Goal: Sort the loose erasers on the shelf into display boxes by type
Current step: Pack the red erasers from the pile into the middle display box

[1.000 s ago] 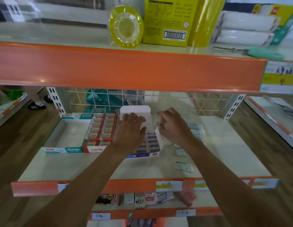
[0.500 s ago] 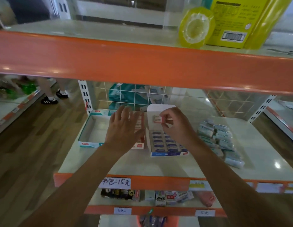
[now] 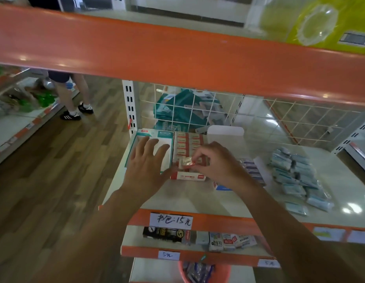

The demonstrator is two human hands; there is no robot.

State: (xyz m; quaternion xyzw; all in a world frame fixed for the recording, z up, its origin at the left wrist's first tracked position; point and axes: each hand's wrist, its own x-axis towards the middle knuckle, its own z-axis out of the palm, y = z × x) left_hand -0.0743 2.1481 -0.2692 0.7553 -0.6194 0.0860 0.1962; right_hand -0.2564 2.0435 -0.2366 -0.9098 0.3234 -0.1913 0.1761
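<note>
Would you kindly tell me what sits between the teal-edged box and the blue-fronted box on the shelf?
The red display box sits there, as the head view shows.

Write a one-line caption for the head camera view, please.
The right hand pinches a red-wrapped eraser over the red display box; the left hand hovers open beside it.
</note>
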